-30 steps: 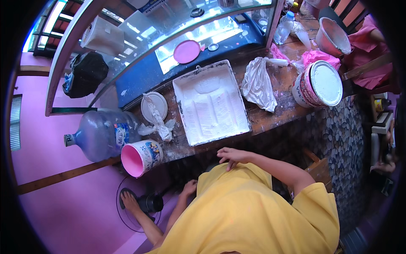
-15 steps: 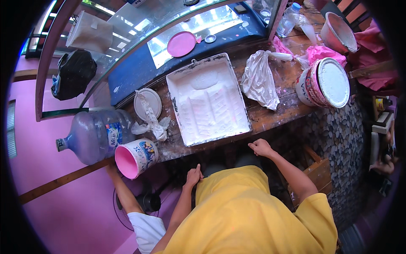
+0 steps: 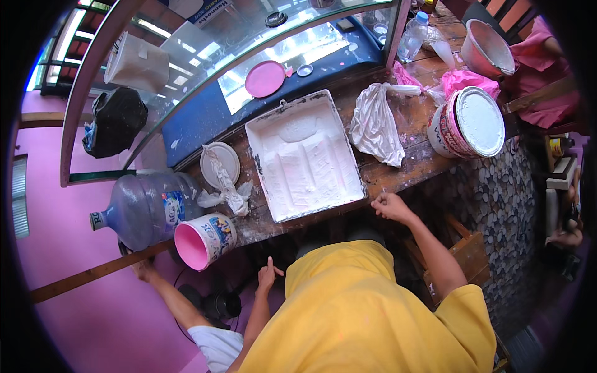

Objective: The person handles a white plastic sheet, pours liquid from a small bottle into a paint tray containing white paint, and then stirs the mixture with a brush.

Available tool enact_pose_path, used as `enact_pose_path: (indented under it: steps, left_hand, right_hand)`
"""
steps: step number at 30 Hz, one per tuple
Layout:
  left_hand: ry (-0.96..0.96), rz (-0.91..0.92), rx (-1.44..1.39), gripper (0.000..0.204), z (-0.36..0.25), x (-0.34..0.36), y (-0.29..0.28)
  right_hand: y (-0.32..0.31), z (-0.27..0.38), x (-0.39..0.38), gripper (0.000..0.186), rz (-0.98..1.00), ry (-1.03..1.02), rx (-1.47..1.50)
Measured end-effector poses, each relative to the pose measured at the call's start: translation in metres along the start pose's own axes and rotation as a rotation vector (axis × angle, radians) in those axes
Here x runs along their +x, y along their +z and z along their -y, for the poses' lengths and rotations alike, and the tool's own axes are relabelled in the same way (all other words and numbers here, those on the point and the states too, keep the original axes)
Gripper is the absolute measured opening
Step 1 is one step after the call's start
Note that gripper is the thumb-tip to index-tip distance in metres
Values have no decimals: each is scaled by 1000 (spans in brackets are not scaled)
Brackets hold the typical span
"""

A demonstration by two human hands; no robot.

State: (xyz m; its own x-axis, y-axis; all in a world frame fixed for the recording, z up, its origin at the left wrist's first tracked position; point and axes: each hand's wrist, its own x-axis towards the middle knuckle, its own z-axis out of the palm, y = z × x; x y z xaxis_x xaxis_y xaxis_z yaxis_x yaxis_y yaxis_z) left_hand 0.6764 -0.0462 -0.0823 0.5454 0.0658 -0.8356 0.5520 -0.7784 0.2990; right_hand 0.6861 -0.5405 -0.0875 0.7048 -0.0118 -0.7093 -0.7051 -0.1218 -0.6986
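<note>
My right hand [image 3: 390,207] is just off the near right corner of a paint tray [image 3: 311,163]. Its fingers are curled together, with nothing visible in them. The tray lies on the wooden table, coated with white paint, thicker at its far end. Below the table's front edge hangs my left hand [image 3: 268,276], index finger and thumb stretched out, holding nothing. Nearest to it on the table side is a white bucket [image 3: 206,241] with a pink inside, lying tilted. Behind that sit a round white lid [image 3: 220,165] and a crumpled plastic bag [image 3: 234,199] overlapping it.
A large water jug [image 3: 152,208] lies at left. Right of the tray are a white plastic bag [image 3: 377,127] and a lidded paint bucket [image 3: 477,122]. A glass case [image 3: 205,87] stands behind, with a pink round lid [image 3: 265,79]. Another person's arm [image 3: 171,298] reaches in at lower left.
My right hand has risen toward the tray's near corner. My left hand has moved left and down, its thumb now out. The other person's hand has shifted left. The view has tilted slightly.
</note>
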Motion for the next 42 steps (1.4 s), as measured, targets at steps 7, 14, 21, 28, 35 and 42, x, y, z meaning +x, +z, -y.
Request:
enact_pose_path:
  steps: [7,14,21,28,35,42]
  left_hand:
    - [-14,22,-58,30,-19,-3,-3]
    - [215,-1,13,32,-59,19,-48]
    - [315,-37,117,33,-131,15,-111]
    - [619,-104,354,26,-268,9,-143]
    - [1288,-235,220,64,-395,-20,-90]
    - [1318,-361,-116,72,-389,-51,-26]
  right_hand:
    - [-187,208,28,25,-839,-592,-110]
    - [-333,299,132,44,-1203,-581,-932]
    - [-317,238,145,37,-1328,-597,-1029]
    - [-258,250,57,36,-1333,-577,-937]
    - [-117,329,-53,38,-920,-768,-951]
    - [7,323,-71,35,-346,-1022,-595]
